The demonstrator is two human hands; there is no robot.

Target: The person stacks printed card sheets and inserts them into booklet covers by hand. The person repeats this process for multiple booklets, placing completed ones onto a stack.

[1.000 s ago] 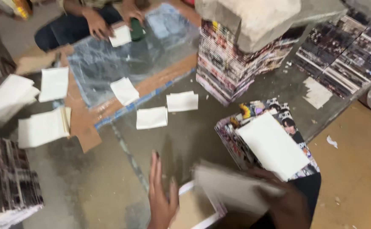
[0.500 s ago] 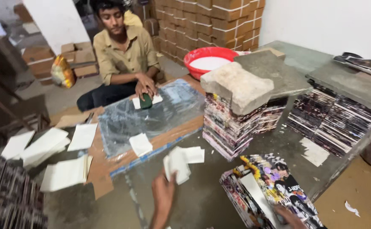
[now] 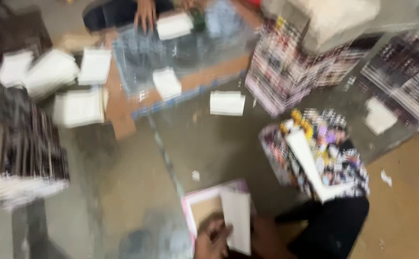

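Since the earlier frame, left hand (image 3: 212,240) has come back from the far white slips to the near edge. Left hand: fingers clamped on a white sheet (image 3: 236,220), over a pink-edged tray (image 3: 196,201) on the floor. Right hand (image 3: 267,237): blurred beside the sheet; grip cannot be told. Printed stack (image 3: 322,153): just right. Co-worker's hand (image 3: 145,12): far side, on glass panel (image 3: 185,52).

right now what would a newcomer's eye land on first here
Low in the middle, a hand presses a white sheet onto a pink-edged board. To its right lies a colourful printed stack with a white strip across it, and white paper piles scatter the floor at left.
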